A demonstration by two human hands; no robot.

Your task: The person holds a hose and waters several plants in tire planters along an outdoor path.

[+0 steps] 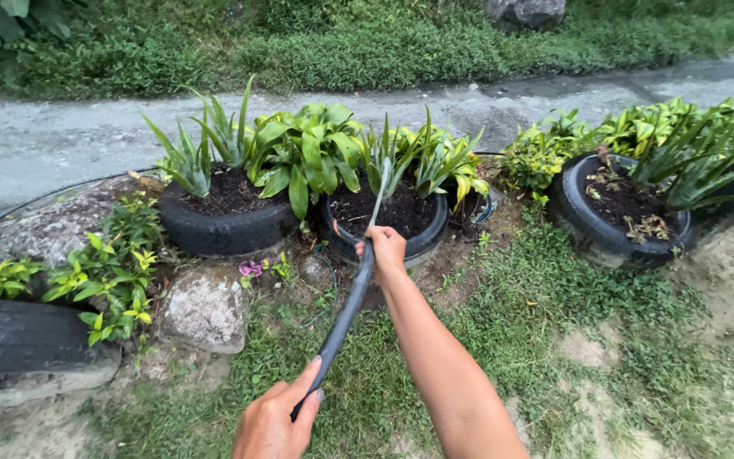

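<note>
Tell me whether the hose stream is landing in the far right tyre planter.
No, the right hand aims the hose so water falls into the middle tyre planter.

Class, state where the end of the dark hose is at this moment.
In the head view, the dark hose's end sits centre frame in the right hand, spraying water into the middle tyre planter; the left hand grips it lower down.

Two bare forearms, sleeveless, left hand (275,421) and right hand (386,247) without gloves or rings.
</note>
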